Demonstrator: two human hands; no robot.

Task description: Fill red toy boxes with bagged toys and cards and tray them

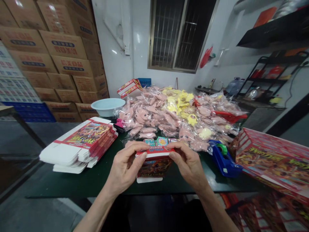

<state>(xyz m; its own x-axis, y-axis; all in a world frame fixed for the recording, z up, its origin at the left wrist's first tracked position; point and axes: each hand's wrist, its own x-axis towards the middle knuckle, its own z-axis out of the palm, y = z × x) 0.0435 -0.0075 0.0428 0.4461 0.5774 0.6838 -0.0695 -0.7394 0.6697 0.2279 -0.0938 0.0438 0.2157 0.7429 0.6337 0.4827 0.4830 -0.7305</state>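
Observation:
Between my hands stands a small red printed carton [155, 165] with a dark picture on its front and a white flap sticking out at the bottom. My left hand [129, 161] pinches its upper left edge, thumb in front and fingers behind. At the upper right edge, my right hand [185, 162] grips the same carton in a like way. Just behind it lie small colourful card packs [162, 141]. A stack of flattened red and white cartons [88, 137] rests on the table to the left of my left hand.
Pink and yellow plush toys in clear bags [154, 112] pile up at the back of the green table [96, 185]. A blue tape dispenser [224, 161] and a large box of printed cartons [270, 161] stand right. A pale blue basin [108, 106] sits back left.

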